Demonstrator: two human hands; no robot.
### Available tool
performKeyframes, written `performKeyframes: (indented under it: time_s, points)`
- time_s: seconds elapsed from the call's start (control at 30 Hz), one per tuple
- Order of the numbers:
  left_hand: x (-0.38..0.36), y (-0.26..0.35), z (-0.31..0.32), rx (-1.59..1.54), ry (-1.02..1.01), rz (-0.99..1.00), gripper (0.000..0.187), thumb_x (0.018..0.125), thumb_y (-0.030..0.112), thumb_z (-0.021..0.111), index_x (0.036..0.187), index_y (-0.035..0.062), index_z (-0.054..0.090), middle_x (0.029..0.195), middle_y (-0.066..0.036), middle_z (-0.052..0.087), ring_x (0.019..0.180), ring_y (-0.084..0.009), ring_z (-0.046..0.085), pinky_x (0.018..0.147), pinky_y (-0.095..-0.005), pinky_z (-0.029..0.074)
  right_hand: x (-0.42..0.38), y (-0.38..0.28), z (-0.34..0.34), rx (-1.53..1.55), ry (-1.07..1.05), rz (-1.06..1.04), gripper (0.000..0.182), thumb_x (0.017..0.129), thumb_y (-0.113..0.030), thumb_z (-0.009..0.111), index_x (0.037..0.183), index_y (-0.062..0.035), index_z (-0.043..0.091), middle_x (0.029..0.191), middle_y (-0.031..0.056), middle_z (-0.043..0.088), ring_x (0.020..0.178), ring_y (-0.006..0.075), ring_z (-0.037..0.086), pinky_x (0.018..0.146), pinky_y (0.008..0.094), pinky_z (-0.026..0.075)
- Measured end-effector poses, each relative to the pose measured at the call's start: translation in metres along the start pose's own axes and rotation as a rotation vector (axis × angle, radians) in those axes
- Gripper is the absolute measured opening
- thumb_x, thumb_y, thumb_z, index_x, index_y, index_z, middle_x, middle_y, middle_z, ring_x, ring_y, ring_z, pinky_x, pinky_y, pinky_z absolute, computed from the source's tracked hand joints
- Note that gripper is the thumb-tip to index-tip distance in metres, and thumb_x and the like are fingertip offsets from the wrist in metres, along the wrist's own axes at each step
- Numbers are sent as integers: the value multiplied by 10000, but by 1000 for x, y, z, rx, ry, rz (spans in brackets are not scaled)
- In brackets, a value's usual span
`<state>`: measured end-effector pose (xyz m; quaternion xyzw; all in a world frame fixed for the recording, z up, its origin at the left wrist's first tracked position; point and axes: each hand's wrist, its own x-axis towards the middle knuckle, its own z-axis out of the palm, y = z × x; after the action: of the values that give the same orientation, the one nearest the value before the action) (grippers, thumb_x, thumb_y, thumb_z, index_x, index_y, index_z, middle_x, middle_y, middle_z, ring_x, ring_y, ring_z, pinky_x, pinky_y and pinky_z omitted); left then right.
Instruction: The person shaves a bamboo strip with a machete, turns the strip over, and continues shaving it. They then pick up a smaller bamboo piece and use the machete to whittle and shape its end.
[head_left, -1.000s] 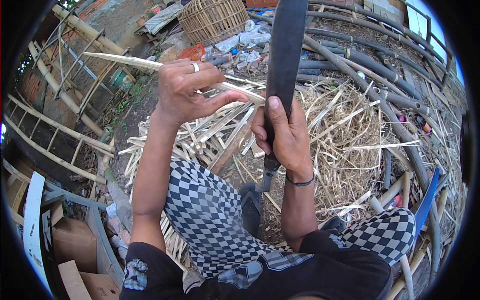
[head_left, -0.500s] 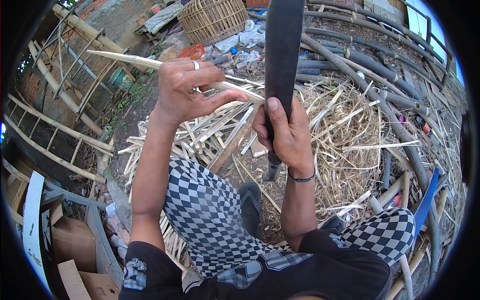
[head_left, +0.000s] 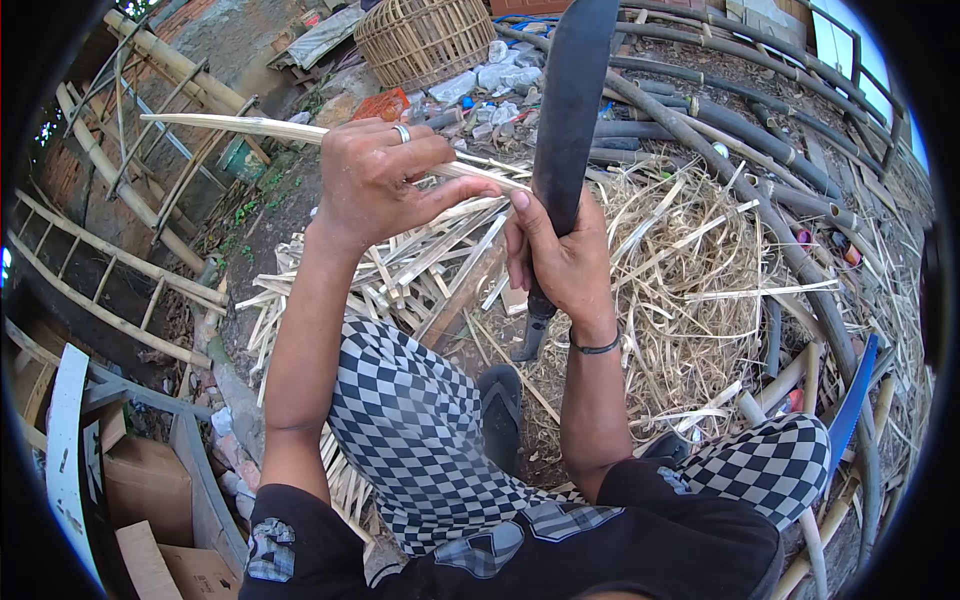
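Observation:
My left hand, with a ring on one finger, is closed around a pale bamboo strip. The strip's pointed end sticks out to the left, and its other end meets the blade by my right thumb. My right hand grips a machete low on the blade, its dark blade upright and leaning slightly right at the top. The machete's handle end shows below my fingers. Beneath my hands lies a heap of split bamboo strips, and to the right a pile of thin shavings.
A woven bamboo basket stands at the back among plastic litter. Bamboo poles lie along the right, near a blue saw. On the left are a bamboo ladder and cardboard boxes. My checkered trouser leg is below.
The bamboo strip has shifted left and bends slightly more. The machete has tilted, its top leaning right and its handle end moving left. My right hand has moved slightly left.

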<state>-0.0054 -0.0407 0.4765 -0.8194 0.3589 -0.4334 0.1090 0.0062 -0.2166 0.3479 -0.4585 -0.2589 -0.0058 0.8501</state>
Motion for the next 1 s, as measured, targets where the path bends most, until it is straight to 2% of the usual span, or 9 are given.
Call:
performKeyframes:
  time_s: [0.17,0.23,0.27,0.33,0.37,0.43,0.67,0.73,1.0]
  points:
    - [-2,-2,4,58,-29,41,422,650,467,901,638,121,658,483,38,486,433,-124,497,459,-299,363,7,8,-9,-154,56,-74,218,1005,-173,645,1121,0,582,696,10,589,515,65,558,442,241,427]
    - [-3,0,8,49,-35,31,419,666,474,891,643,126,659,487,43,490,435,-123,496,461,-297,360,8,8,-13,-211,45,-24,249,997,-189,661,1143,1,597,771,15,611,653,60,604,549,259,474]
    - [-2,1,9,47,-37,34,419,666,474,891,643,126,659,487,43,490,435,-123,496,461,-297,360,9,9,-14,-209,49,-24,249,997,-189,661,1143,1,597,771,15,611,653,60,604,549,259,474]
    - [0,3,11,44,4,42,417,675,480,885,645,129,662,491,45,492,439,-121,499,462,-292,359,10,13,-14,-285,104,-26,277,988,-219,677,1130,1,586,827,33,633,752,84,617,641,279,494]
    - [0,4,11,44,2,44,417,675,480,885,645,129,662,491,45,492,439,-121,499,462,-292,359,10,14,-13,-283,106,-26,277,988,-219,677,1130,1,586,827,33,633,752,84,617,641,279,494]
    - [0,4,11,40,12,24,410,677,472,885,649,129,663,494,43,494,443,-125,501,465,-294,363,11,17,-9,-251,201,-123,342,964,-247,710,1133,1,546,844,58,652,796,127,628,694,302,508]
    - [-1,6,11,38,-25,9,372,674,428,891,662,130,669,506,28,509,450,-144,508,469,-305,369,13,20,-11,-281,226,-156,509,933,-262,744,1202,25,420,868,148,689,779,203,686,686,350,531]
    - [-3,7,13,21,-34,-2,355,674,409,893,666,132,671,510,22,515,456,-151,514,469,-307,370,14,21,-14,-494,244,-290,532,929,-272,749,1198,30,404,867,169,695,752,232,700,675,357,536]
    - [-2,12,13,-6,-4,8,341,675,381,895,672,119,677,523,11,525,467,-158,530,472,-316,377,12,14,-9,-430,227,-187,492,926,-285,753,1141,5,418,876,177,678,798,261,709,696,360,540]
